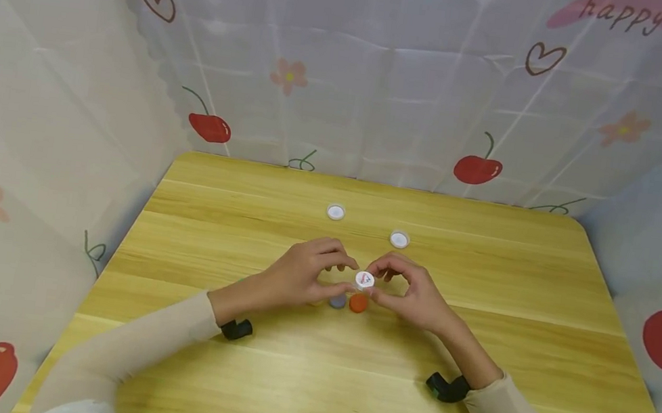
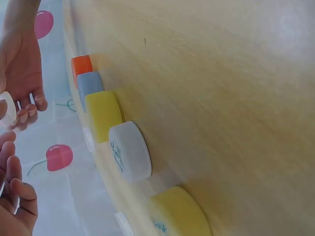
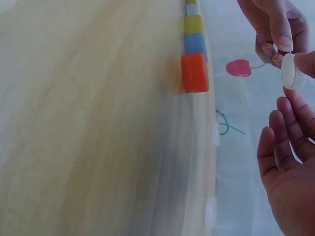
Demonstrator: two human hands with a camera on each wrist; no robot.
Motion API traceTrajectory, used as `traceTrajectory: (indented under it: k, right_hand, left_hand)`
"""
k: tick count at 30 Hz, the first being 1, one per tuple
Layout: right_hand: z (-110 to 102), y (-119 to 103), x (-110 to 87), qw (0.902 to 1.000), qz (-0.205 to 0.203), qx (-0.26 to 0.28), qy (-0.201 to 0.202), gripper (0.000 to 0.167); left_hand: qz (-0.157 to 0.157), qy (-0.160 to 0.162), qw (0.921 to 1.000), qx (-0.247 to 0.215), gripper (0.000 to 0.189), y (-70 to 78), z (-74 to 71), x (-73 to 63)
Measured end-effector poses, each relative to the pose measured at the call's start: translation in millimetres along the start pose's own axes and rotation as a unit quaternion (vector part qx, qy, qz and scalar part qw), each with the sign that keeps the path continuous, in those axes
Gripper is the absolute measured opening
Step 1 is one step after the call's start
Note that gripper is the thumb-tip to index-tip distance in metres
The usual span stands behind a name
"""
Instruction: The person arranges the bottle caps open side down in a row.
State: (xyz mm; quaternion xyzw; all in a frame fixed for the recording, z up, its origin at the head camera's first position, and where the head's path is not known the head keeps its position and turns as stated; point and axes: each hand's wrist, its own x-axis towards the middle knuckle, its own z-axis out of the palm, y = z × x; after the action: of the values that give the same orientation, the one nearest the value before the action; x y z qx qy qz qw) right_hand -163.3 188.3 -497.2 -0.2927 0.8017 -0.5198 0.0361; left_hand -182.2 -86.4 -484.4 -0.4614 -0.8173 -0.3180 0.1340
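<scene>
Above the table, both hands meet at a small white bottle cap (image 1: 365, 279) with red and blue print on its face. The left hand (image 1: 305, 275) pinches its left edge with the thumb and a finger. From the other side, the right hand (image 1: 413, 294) pinches it with the thumb and index finger; its other fingers show loosely bent in the right wrist view. Just below the hands lie an orange cap (image 1: 358, 303) and a grey-blue cap (image 1: 337, 300). The left wrist view shows a yellow cap (image 2: 104, 115), a white ribbed cap (image 2: 130, 151) and another yellow cap (image 2: 182, 214) in line.
Two white discs with clear raised rims lie farther back on the wooden table (image 1: 231, 222), one disc (image 1: 336, 212) left of the other disc (image 1: 399, 239). A printed curtain (image 1: 366, 115) hangs behind and along both sides. Black wrist mounts (image 1: 448, 387) sit under the forearms.
</scene>
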Motion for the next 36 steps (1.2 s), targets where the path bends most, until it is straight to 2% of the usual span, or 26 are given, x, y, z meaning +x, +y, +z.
traceTrajectory:
  k: [3, 7, 10, 15, 18, 23, 27, 32, 36]
  right_hand:
    - [0.7, -1.9, 0.2, 0.999, -0.033, -0.026, 0.016, 0.03]
    - [1.7, -2.7, -0.8, 0.9972, -0.058, -0.041, 0.022, 0.032]
    - [1.9, -3.1, -2.6, 0.9969, -0.059, -0.047, 0.023, 0.032]
    - [-1.6, -3.6, -8.1, 0.9967, -0.038, -0.069, 0.021, 0.033]
    - [-6.5, -4.4, -12.5, 0.9949, -0.031, -0.095, 0.012, 0.034]
    - [-15.1, -5.6, -21.0, 0.9872, -0.027, -0.155, -0.027, 0.034]
    - [-19.0, -6.6, -27.2, 0.9792, 0.006, -0.195, -0.058, 0.032]
    - [-20.6, -4.0, -30.0, 0.9712, 0.045, -0.218, -0.085, 0.03]
    - [-21.3, 1.3, -30.2, 0.967, 0.057, -0.225, -0.104, 0.027]
  left_hand:
    - [-0.026, -0.003, 0.9994, -0.021, 0.031, -1.1, 0.6, -0.5]
    - [-0.022, -0.004, 0.9992, -0.034, 0.029, -1.8, 4.7, 0.2]
    - [-0.019, -0.003, 0.9991, -0.037, 0.03, -1.2, 8.1, 1.0]
    - [-0.022, -0.011, 0.9988, -0.043, 0.029, 3.4, 12.2, 4.3]
    - [-0.031, -0.034, 0.9983, -0.037, 0.024, 7.5, 16.3, 8.1]
    - [-0.066, -0.1, 0.9928, -0.009, 0.021, 14.6, 28.3, 14.8]
    - [-0.082, -0.144, 0.986, 0.017, 0.021, 19.6, 39.4, 19.8]
    - [-0.089, -0.173, 0.9788, 0.064, 0.019, 25.4, 51.5, 25.4]
    - [-0.097, -0.186, 0.9735, 0.092, 0.018, 28.3, 58.0, 28.9]
